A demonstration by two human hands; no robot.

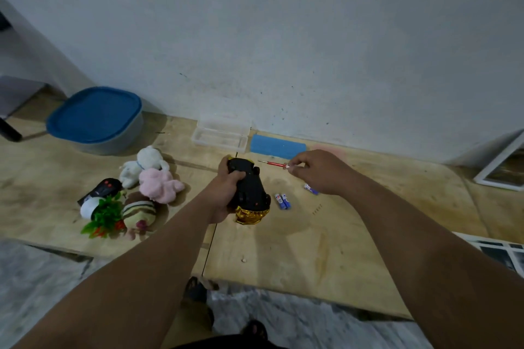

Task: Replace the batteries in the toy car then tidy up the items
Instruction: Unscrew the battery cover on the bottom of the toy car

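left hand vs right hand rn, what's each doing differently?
The left hand wraps its whole palm round the toy car, while the right hand only pinches the screwdriver at its handle end with fingertips. The left hand sits nearer the plush toys; the right hand hovers above the batteries. Both are held above the wooden board.

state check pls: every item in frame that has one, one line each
toy car: upside down, gripped by left hand
screwdriver: pinched by right hand, tip toward the car
pair of batteries: loose on table, side by side
single battery: loose, partly hidden under right hand
screws: out, on table
clear case: open, looks empty
blue-lidded tub: lid on
potted plant: tipped on its side
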